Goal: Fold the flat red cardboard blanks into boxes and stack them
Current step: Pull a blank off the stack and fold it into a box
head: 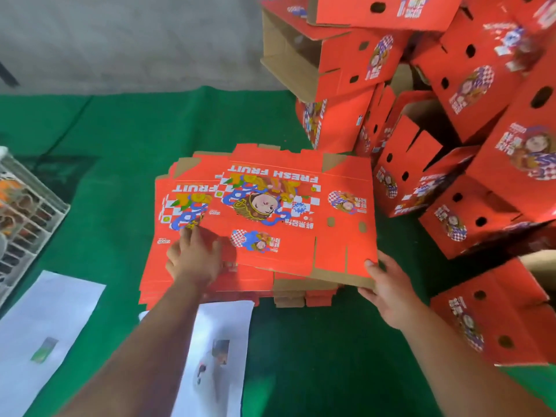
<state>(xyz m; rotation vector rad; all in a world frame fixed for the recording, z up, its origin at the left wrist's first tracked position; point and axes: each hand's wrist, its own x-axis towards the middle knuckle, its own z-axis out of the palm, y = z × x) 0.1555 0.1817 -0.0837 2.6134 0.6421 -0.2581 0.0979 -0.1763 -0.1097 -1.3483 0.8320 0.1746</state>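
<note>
A stack of flat red cardboard blanks (159, 266) printed "FRESH FRUIT" lies on the green cloth in the middle. The top blank (301, 230) is shifted right and lifted at its near right corner. My right hand (388, 293) grips that corner, thumb on top. My left hand (192, 260) rests with spread fingers on the stack at the top blank's left edge. A heap of folded red boxes (469, 145) rises at the right, piled several high.
Two white paper sheets (54, 320) (219, 356) lie on the green cloth (114, 152) near me. A grey plastic crate (27, 212) stands at the left edge. One folded box (496, 323) sits close to my right forearm. A grey wall is behind.
</note>
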